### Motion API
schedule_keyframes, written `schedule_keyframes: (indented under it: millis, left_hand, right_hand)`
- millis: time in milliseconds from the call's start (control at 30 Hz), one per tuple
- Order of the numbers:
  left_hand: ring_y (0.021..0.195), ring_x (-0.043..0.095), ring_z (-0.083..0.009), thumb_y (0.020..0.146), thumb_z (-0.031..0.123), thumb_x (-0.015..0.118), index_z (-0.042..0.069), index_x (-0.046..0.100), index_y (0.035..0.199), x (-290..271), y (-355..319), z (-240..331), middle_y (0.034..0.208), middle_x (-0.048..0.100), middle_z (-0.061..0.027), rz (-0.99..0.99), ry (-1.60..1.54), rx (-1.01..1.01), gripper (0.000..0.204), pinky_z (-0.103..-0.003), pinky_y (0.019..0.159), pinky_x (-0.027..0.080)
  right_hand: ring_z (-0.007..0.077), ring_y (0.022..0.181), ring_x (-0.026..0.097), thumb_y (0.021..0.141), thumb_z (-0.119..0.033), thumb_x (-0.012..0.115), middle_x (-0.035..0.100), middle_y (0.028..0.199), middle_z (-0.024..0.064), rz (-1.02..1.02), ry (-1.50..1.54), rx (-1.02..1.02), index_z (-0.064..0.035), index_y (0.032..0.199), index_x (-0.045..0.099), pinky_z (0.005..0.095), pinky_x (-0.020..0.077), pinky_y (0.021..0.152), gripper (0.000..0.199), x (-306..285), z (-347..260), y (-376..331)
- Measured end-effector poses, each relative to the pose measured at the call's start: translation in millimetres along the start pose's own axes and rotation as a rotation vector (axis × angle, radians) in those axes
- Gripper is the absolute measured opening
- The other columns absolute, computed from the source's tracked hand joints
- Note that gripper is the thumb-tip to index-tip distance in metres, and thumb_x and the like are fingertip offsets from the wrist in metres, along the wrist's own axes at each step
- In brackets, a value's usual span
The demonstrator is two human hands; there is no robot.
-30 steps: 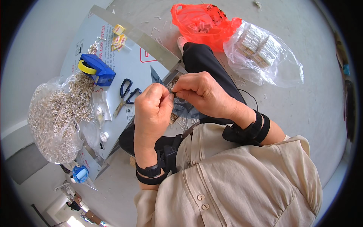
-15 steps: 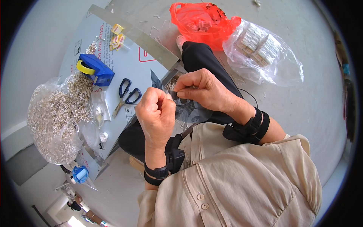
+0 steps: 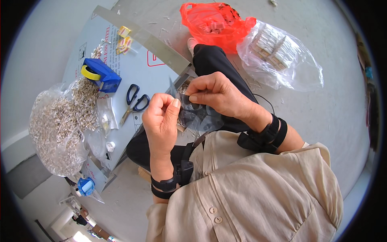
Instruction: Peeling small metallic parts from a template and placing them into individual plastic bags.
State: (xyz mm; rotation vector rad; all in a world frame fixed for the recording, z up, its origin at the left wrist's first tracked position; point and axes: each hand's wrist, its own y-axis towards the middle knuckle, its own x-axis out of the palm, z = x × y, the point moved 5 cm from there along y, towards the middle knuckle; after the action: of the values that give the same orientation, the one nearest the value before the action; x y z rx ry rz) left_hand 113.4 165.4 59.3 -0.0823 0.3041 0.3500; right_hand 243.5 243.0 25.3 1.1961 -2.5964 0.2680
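Observation:
A clear, thin plastic bag (image 3: 198, 121) hangs in crinkled folds between my hands, above my lap. My left hand (image 3: 161, 121) pinches its left edge between thumb and bent fingers, the thumb lying upward along the index finger. On the other edge, my right hand (image 3: 213, 92) grips the bag between thumb and forefinger. A pointed corner of the film sticks up between the two hands. Behind the bag, a container of small pale pieces shows only in part. Closest to my left hand on the table lie scissors (image 3: 136, 101) with dark blue handles.
On the film-covered table (image 3: 155, 76), a blue tape dispenser (image 3: 109, 76) stands beside a large clear bag of small whitish pieces (image 3: 56, 129). Small yellow boxes (image 3: 124, 44) sit farther back. A red plastic bag (image 3: 213, 26) and a clear bag of white packs (image 3: 278, 48) rest on the floor.
My left hand has shifted slightly left and its thumb has straightened upward. More of the clear bag shows between the hands. My right hand has barely moved.

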Motion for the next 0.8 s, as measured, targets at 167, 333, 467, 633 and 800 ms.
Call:
schedule_keyframes:
  millis: [167,333,467,633,800]
  left_hand:
    - [0.055,0.041,-0.0042,0.094,0.015,0.055,0.004,0.052,0.086,-7.5,3.4,-11.5,0.067,0.048,0.0025,-0.019,-0.046,-0.098,0.014,-0.018,0.048,0.034]
    - [0.056,0.037,-0.0041,0.09,0.023,0.064,0.003,0.05,0.08,-9.1,5.9,-1.5,0.064,0.043,0.0038,0.045,0.0,-0.108,0.026,-0.019,0.048,0.032]
    - [0.055,0.033,-0.0044,0.082,0.02,0.073,0.002,0.049,0.071,2.1,9.7,7.5,0.058,0.039,0.0051,-0.053,0.174,-0.078,0.032,-0.02,0.048,0.029]
    - [0.055,0.033,-0.0033,0.079,0.012,0.075,0.002,0.048,0.067,3.8,11.9,2.0,0.058,0.041,0.0057,-0.079,0.015,-0.096,0.031,-0.02,0.048,0.028]
    - [0.055,0.033,-0.0022,0.078,0.007,0.074,0.002,0.05,0.063,-1.0,9.4,4.7,0.058,0.043,0.0067,-0.03,-0.046,-0.163,0.029,-0.02,0.047,0.026]
  right_hand:
    - [0.0069,0.068,0.05,0.082,-0.001,0.061,0.057,0.069,0.0035,0.054,0.06,-0.007,0.0078,0.085,0.061,0.024,0.0443,0.065,0.009,-2.4,-3.8,-1.2]
    - [0.0077,0.075,0.053,0.087,-0.001,0.059,0.06,0.081,0.0028,0.02,-0.185,0.012,0.007,0.092,0.061,0.0235,0.0447,0.068,0.01,0.8,-8.8,-3.6]
    - [0.0098,0.074,0.053,0.088,-0.002,0.058,0.059,0.079,0.0046,-0.002,-0.25,-0.095,0.0064,0.092,0.061,0.025,0.0446,0.068,0.01,2.8,-12.7,-2.3]
    - [0.0111,0.073,0.052,0.088,-0.005,0.059,0.057,0.076,0.0041,-0.075,-0.263,-0.1,0.0054,0.092,0.061,0.0261,0.0431,0.067,0.011,4.4,-9.5,-0.4]
    - [0.0084,0.071,0.049,0.085,-0.014,0.068,0.053,0.073,-0.0001,-0.218,-0.078,0.031,0.0035,0.089,0.061,0.0238,0.0399,0.064,0.02,2.0,-14.5,2.9]
